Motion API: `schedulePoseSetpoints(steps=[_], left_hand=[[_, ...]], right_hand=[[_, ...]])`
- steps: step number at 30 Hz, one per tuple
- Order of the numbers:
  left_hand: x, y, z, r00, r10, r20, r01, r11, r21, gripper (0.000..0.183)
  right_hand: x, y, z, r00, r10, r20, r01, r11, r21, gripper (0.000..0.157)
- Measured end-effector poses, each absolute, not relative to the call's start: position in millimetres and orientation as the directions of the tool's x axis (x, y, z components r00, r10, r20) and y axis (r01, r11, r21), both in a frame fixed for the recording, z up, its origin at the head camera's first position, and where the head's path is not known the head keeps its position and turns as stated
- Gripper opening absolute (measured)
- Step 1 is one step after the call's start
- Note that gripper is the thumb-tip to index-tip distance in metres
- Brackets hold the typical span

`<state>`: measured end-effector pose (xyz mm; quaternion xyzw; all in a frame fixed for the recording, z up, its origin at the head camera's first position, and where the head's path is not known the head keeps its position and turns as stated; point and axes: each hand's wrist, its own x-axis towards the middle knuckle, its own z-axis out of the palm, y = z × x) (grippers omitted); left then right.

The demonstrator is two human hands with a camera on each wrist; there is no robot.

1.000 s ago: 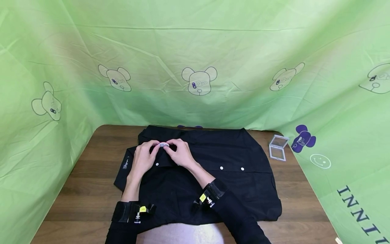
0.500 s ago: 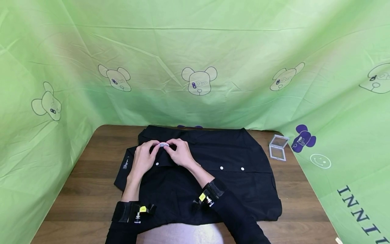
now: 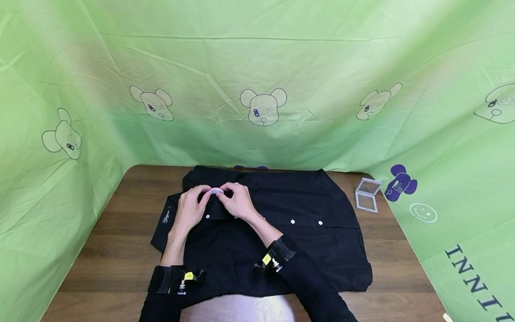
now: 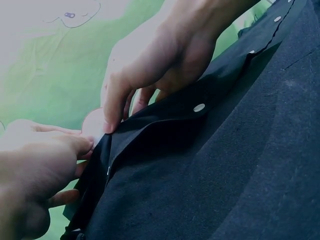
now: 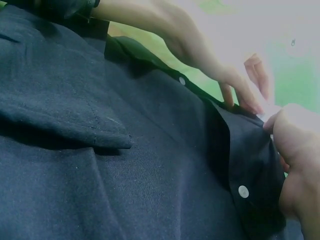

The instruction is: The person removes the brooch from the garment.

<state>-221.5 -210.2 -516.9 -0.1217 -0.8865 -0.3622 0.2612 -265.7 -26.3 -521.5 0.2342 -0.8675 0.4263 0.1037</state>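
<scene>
A black shirt (image 3: 265,197) with white buttons lies spread on the table. Over its upper left part, both hands pinch a small round badge (image 3: 216,191), whitish with a pink rim. My left hand (image 3: 191,208) has its thumb and fingers at the badge's left edge; my right hand (image 3: 238,202) pinches the opposite edge. In the left wrist view the badge (image 4: 92,124) stands against the shirt's raised button edge (image 4: 150,117), partly covered by fingers. Fingertips hide most of it in the right wrist view. Whether it is fastened to the cloth I cannot tell.
A clear hinged case (image 3: 367,195) stands unfolded on the table's right side, beyond the shirt. Bare wooden tabletop (image 3: 108,241) shows left and right of the garment. Green printed cloth (image 3: 261,58) hangs around the back and sides.
</scene>
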Motion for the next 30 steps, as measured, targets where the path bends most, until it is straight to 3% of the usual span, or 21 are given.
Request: schedulePoseSetpoints(steps=[21,30], left_hand=[[-222,-211,-519,-0.847,0.026,0.531,0.391,0.707,0.589,0.013],[-223,-211,-519,-0.844,0.028,0.535,0.393,0.711,0.583,0.012]], right_hand=[[-266,-20,-519,-0.831,-0.407,0.38,-0.553,0.518,-0.653,0.018],[-269,-16,-513,-0.762,-0.47,0.445,-0.643,0.471,-0.604,0.022]])
